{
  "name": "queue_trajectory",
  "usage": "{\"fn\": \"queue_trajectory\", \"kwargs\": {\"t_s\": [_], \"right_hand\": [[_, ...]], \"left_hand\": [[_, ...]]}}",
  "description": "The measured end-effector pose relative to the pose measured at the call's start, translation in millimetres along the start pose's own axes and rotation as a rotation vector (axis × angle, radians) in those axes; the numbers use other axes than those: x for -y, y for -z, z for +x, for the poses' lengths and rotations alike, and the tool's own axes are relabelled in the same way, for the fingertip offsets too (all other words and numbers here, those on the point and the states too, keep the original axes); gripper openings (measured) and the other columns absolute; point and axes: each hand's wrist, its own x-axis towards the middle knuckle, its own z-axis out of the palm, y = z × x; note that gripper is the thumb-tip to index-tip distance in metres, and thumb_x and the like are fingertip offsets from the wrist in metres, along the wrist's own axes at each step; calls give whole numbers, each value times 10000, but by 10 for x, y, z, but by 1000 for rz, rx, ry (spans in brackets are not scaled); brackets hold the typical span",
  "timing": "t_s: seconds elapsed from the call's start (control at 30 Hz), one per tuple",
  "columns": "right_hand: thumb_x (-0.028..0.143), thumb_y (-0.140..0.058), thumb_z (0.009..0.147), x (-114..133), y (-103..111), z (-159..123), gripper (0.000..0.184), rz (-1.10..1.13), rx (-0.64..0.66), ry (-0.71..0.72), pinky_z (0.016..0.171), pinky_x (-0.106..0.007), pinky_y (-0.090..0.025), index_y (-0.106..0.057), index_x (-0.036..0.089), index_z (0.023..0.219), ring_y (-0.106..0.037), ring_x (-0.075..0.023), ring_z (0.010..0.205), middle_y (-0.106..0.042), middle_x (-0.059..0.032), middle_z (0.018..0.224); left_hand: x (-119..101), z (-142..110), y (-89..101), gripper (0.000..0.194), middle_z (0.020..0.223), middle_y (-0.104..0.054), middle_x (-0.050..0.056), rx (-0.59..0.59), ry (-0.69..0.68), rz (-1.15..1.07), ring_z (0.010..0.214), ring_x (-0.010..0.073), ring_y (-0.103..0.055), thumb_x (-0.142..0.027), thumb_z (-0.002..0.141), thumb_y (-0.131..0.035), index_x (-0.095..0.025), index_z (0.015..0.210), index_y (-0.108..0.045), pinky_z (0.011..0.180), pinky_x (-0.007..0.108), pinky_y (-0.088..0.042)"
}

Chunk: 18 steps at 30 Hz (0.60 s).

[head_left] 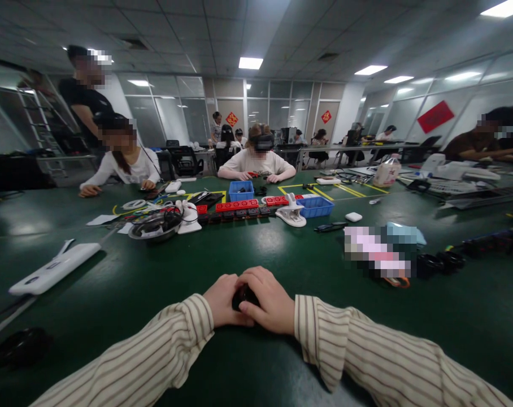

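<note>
A small, dark, glossy rounded object (pixel 243 294) sits between my two hands, low over the green table in front of me. My left hand (pixel 223 301) is curled around its left side, fingers mostly covered by the other hand. From above and the right, my right hand (pixel 268 298) closes over the object, with its thumb lying across the near side. Most of the object is hidden, so I cannot make out its kind.
A white power strip (pixel 55 268) and a black coil-like thing (pixel 21 346) lie left. Ahead are a metal bowl (pixel 155 233), red sockets in a row (pixel 237 204), a blue bin (pixel 318 207) and a white case (pixel 353 216). Several people sit around the table.
</note>
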Motion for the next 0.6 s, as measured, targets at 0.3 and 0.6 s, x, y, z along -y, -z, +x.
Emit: {"fn": "queue_trajectory", "kwargs": {"t_s": [0.3,0.6], "right_hand": [[335,-636,743,15,-52,14,271,-138,25,-197,740,-321,-365,-480,147,860,-423,-177,813,-481,-44,870],[131,-495,685,8,-4,10,124,2,39,54,758,-314,-362,-509,157,805,-441,-170,829,-517,-43,863]], "left_hand": [[-38,2,-39,350,782,-592,23,-66,-39,81,733,218,-545,-399,640,-673,-158,874,-575,694,314,-397],[10,12,-39,239,676,-501,-19,-61,-48,64,676,179,-489,-273,547,-694,-167,664,-513,651,282,-358]]}}
